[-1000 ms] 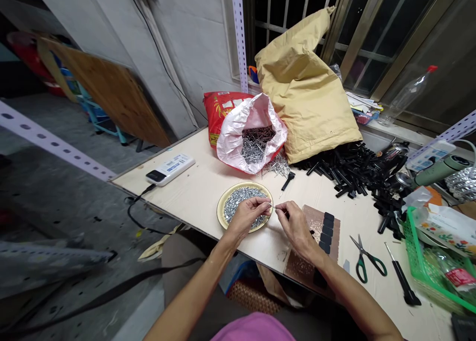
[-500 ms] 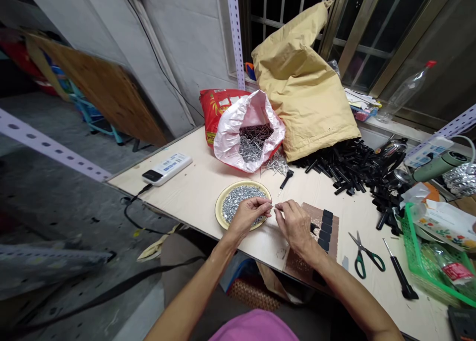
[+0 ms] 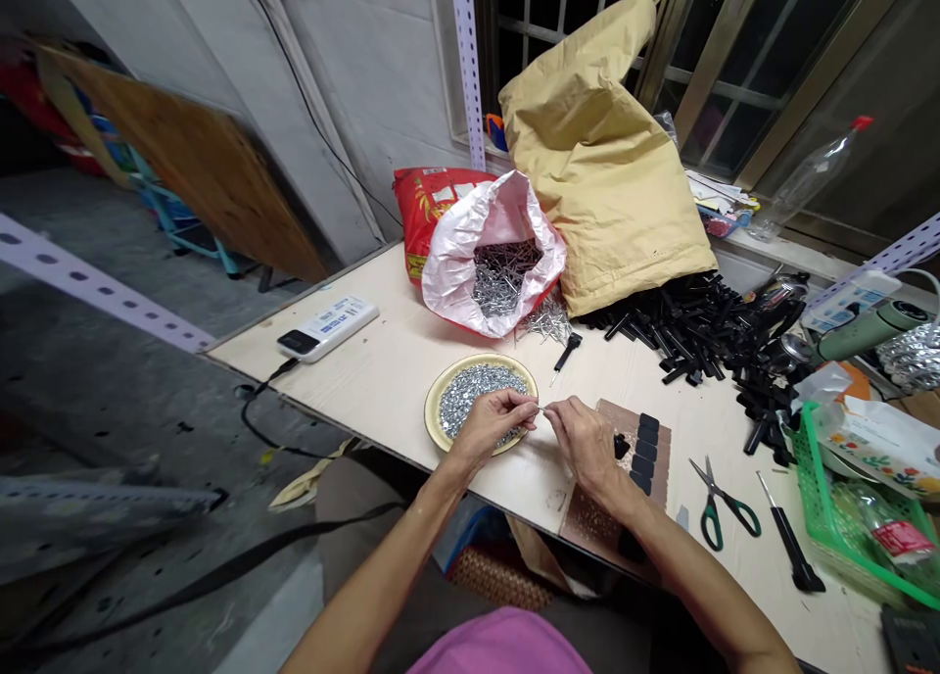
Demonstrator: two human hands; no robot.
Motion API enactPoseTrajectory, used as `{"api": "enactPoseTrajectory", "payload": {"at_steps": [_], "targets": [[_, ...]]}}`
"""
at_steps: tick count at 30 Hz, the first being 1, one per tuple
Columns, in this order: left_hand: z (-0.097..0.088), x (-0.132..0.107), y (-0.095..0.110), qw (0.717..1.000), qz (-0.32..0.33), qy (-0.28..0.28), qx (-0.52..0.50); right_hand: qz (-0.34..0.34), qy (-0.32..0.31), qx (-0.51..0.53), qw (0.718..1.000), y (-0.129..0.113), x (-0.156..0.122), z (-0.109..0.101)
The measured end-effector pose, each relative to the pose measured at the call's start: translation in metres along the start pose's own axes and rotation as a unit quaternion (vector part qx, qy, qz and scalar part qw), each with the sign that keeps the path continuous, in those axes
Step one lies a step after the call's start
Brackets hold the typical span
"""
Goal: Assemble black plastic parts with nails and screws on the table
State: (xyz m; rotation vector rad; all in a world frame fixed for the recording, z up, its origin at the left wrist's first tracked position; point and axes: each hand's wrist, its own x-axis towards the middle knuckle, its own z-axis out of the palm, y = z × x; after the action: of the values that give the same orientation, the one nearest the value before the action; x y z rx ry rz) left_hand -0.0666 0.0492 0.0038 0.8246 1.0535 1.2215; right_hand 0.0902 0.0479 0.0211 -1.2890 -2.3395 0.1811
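Over the right rim of a yellow plate (image 3: 435, 421) full of small silvery metal pieces (image 3: 470, 390), my left hand (image 3: 493, 427) is closed in a pinch. A thin metal pin (image 3: 541, 409) shows between its fingertips and those of my right hand (image 3: 584, 441). My right hand is pinched as well, close to the left one, and seems to grip the pin's other end. Its fingers cover part of the pin, so the exact kind is unclear. Just beyond the hands lies a black plastic piece with a metal tip (image 3: 565, 353).
A red sack (image 3: 433, 209) of metal pins stands behind the plate, beside a large tan paper bag (image 3: 609, 194) and a pile of black parts (image 3: 682, 331). Scissors (image 3: 724, 507), a screwdriver (image 3: 789, 537) and a green basket (image 3: 815, 478) lie right. A power bank (image 3: 330, 329) is left.
My hands stay almost in place, pinching the small metal pin. The fingers of my right hand have shifted slightly, and the camera view has moved a little.
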Motion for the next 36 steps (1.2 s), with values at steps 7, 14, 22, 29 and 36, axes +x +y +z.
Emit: {"api": "enactPoseTrajectory", "payload": {"at_steps": [7,14,22,29,36], "targets": [[-0.002,0.003,0.000,1.000,-0.005,0.007,-0.022,0.008,-0.008,0.075,0.997,0.002,0.002,-0.001],[-0.004,0.005,0.000,1.000,0.002,-0.004,-0.015,0.020,-0.024,0.104,0.994,0.003,0.004,-0.001],[-0.001,0.006,0.001,1.000,-0.013,-0.003,-0.015,0.062,-0.028,0.194,0.979,0.003,0.001,-0.005],[0.006,0.001,0.006,1.000,-0.015,0.001,0.007,0.084,-0.019,0.222,0.971,0.004,-0.005,-0.015],[0.013,-0.004,0.007,1.000,-0.026,0.002,0.011,0.121,-0.002,0.147,0.982,0.006,-0.018,-0.011]]}}
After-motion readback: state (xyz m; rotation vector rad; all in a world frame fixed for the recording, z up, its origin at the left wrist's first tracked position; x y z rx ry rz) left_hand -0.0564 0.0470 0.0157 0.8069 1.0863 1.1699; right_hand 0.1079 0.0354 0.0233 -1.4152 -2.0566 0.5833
